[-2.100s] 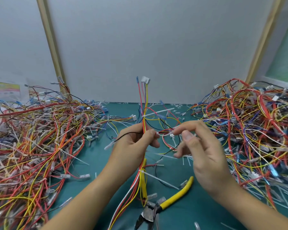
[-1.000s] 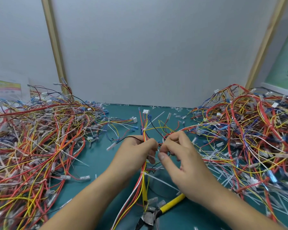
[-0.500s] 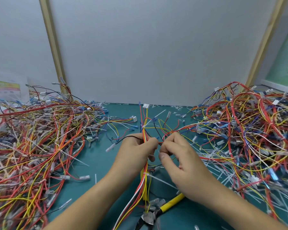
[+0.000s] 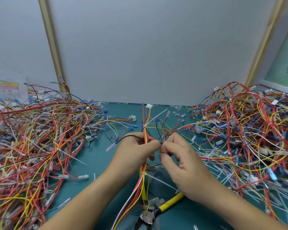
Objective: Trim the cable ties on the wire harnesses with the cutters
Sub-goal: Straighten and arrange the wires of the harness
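Over teal mat (image 4: 98,156), left hand (image 4: 133,151) and right hand (image 4: 184,163) pinch a red-yellow-white harness (image 4: 145,131) with long tie tails (image 4: 158,180).

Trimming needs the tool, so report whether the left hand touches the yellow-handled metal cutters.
Apart. The head view shows the left hand gripping the red, yellow and white wire harness, while the yellow-handled metal cutters lie on the green mat, clearly separated.
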